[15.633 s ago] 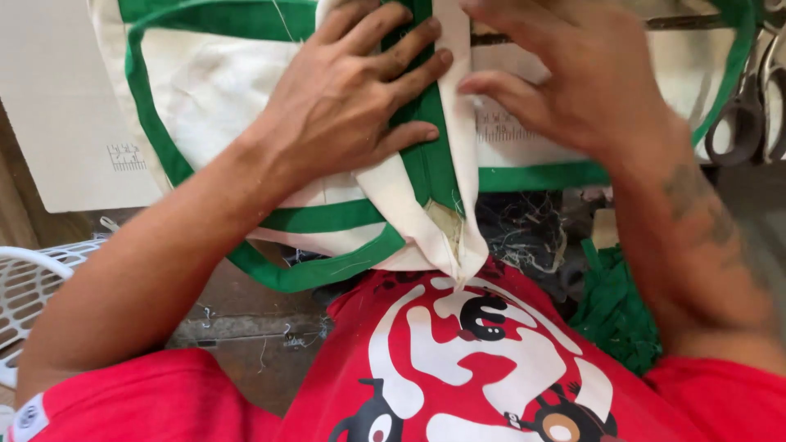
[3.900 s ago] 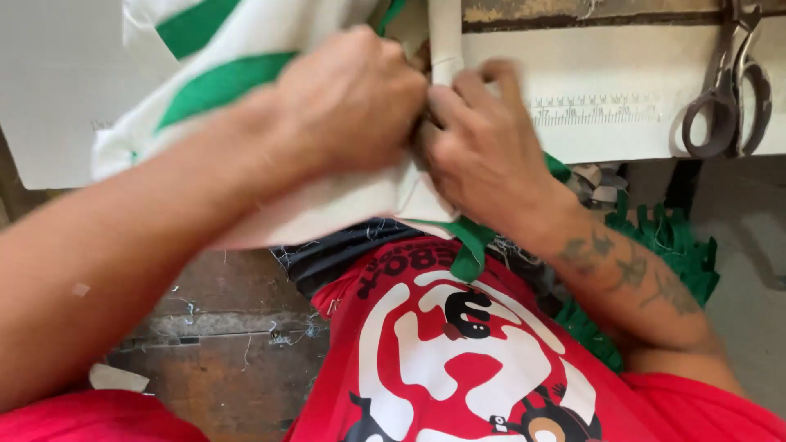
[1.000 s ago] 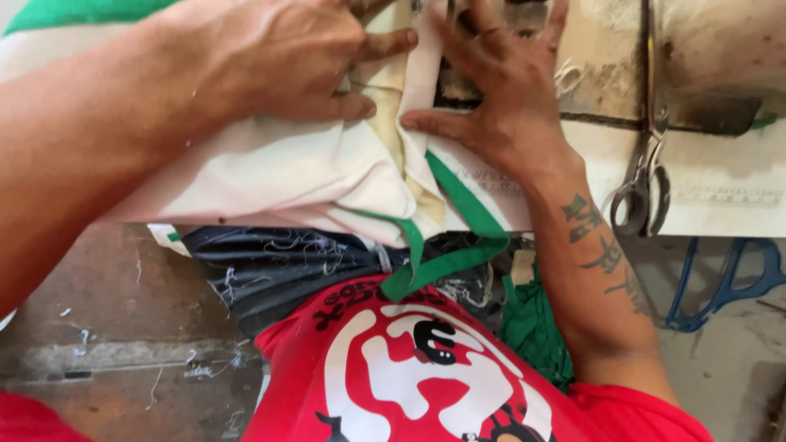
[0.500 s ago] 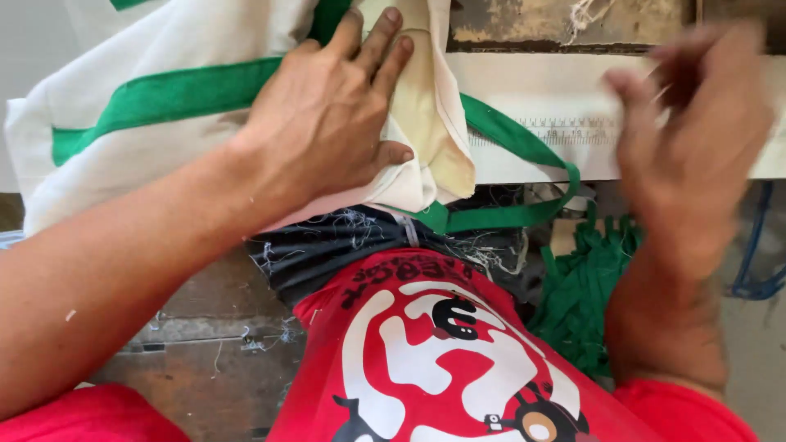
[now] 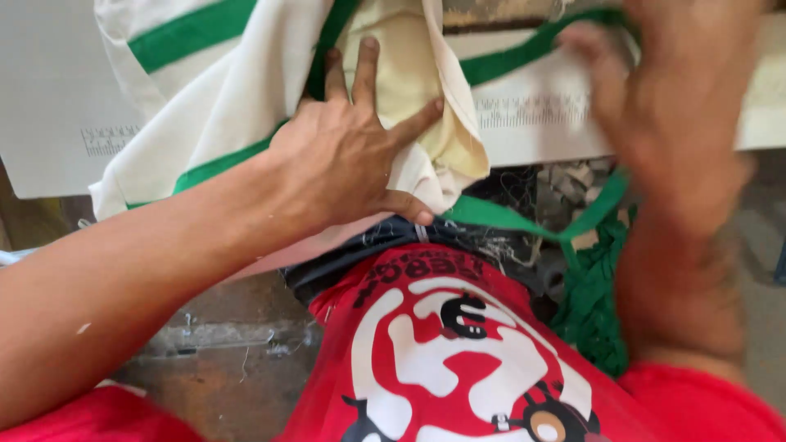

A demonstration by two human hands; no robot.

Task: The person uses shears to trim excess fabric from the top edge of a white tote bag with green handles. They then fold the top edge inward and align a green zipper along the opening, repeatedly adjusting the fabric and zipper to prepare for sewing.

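Up goes the right hand [image 5: 671, 106], blurred, pulling the green strap [image 5: 524, 221]; its grip I cannot tell. Left hand [image 5: 348, 160] presses spread fingers on the cream bag [image 5: 237, 90] at the table edge [image 5: 532, 123]. Next, straighten the strap.

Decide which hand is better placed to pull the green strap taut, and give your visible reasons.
Probably the right hand: it is raised beside the green strap, fingers free. The left hand lies flat, pinning the cream cloth bag.

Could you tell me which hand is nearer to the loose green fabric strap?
Right. The blurred right hand is at the green fabric strap; the left hand presses the cream cloth beside it.
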